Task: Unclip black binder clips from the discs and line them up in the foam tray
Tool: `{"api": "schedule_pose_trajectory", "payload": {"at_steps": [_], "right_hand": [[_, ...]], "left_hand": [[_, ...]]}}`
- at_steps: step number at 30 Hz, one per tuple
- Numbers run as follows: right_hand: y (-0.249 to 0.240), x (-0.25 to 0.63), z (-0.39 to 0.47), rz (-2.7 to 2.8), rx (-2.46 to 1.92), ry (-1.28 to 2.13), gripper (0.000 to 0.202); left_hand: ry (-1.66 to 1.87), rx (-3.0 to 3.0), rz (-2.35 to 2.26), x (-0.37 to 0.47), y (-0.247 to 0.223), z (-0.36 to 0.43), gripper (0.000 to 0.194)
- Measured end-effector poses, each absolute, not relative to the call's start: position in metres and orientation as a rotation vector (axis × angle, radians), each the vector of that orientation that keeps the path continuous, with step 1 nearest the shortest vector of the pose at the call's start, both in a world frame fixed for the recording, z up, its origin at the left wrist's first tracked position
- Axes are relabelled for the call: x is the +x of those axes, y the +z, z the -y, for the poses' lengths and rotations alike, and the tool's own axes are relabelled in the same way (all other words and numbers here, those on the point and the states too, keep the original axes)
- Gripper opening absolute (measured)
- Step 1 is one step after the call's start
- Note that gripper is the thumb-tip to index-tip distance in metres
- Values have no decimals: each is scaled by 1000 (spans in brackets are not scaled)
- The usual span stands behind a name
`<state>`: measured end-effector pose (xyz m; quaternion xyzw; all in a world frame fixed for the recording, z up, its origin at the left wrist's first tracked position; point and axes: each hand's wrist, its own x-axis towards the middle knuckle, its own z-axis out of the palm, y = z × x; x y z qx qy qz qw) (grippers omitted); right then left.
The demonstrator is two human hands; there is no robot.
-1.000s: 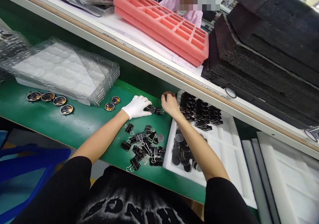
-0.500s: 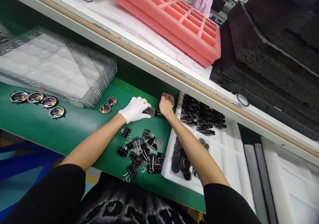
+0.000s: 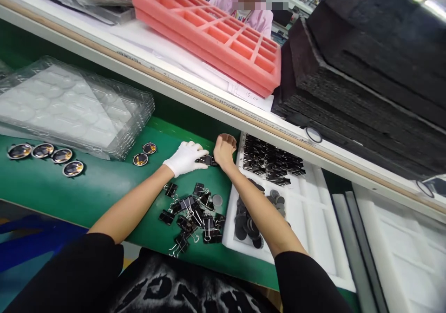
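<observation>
In a white glove, my left hand [image 3: 184, 159] is closed around a small black piece [image 3: 205, 159] over the green table. Bare and curled, my right hand [image 3: 225, 150] touches the right end of that piece; what its fingers grip is hidden. Just below the hands lies a loose pile of black binder clips [image 3: 193, 215], with a grey disc [image 3: 217, 200] at its upper right. A white foam tray [image 3: 230, 229] beside my right forearm holds rows of black clips [image 3: 268, 157] and stacks of dark discs [image 3: 247, 222].
Clear plastic trays [image 3: 69, 104] are stacked at the left. Several round shiny pieces [image 3: 73, 168] lie before them, two more [image 3: 141, 159] nearer the glove. A shelf edge [image 3: 167, 74] crosses behind, carrying pink foam [image 3: 216, 39] and black foam [image 3: 365, 71]. A person in pink sits beyond.
The camera view has shifted, bringing more of the person beyond into sight. The grey disc seen between my hands is no longer visible there, and the hands are slightly closer together.
</observation>
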<state>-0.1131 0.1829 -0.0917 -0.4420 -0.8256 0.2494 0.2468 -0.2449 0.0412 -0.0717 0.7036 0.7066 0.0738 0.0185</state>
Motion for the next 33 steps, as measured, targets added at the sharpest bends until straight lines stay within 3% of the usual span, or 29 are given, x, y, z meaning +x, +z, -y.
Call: {"api": "schedule_pose_trajectory", "payload": {"at_steps": [7, 15, 22, 26, 28, 31, 33], "right_hand": [[-87, -111, -181, 2236, -1088, 751, 50], [-81, -115, -175, 2193, -1154, 832, 44], [-59, -98, -183, 2281, -923, 1050, 53], [-59, -81, -177, 2482, -713, 1239, 39], [-60, -78, -171, 2533, -699, 1221, 42], [-54, -77, -163, 2579, -730, 1143, 23], [-40, -69, -161, 2592, -730, 1080, 18]], "left_hand": [[201, 2186, -2195, -248, -71, -41, 53], [232, 2144, -2204, -250, -72, -46, 51], [511, 1812, -2306, -248, -60, -40, 44], [537, 1552, -2536, -252, -58, -43, 72], [543, 1500, -2555, -254, -57, -44, 74], [596, 1525, -2495, -254, -57, -43, 67], [659, 1555, -2447, -254, -56, -39, 73]]}}
